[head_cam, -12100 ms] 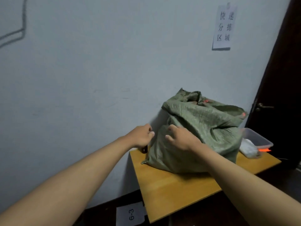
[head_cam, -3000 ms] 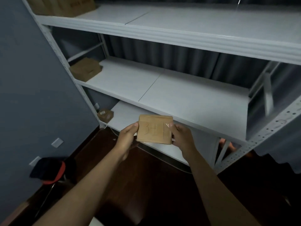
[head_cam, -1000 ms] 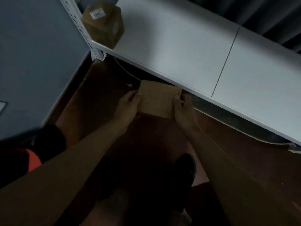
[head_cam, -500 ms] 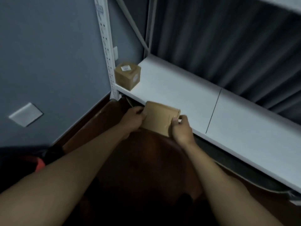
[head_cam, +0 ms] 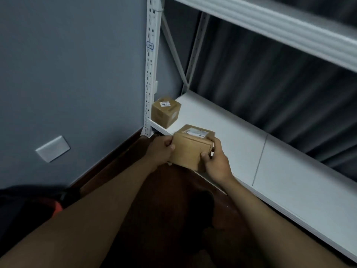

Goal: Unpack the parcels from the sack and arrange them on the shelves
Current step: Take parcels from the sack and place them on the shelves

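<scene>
While the left hand (head_cam: 161,149) and right hand (head_cam: 216,161) grip its two sides, the flat brown cardboard parcel (head_cam: 191,147), a white label on its top edge, sits at the front lip of the lowest white shelf (head_cam: 289,171), near a smaller labelled box (head_cam: 166,111).

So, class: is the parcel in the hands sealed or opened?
Sealed, seemingly: the parcel shows closed flaps and a label on top, gripped by the left hand and right hand.

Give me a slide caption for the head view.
Both hands, left hand and right hand, hold a cardboard parcel at the bottom shelf edge.
</scene>
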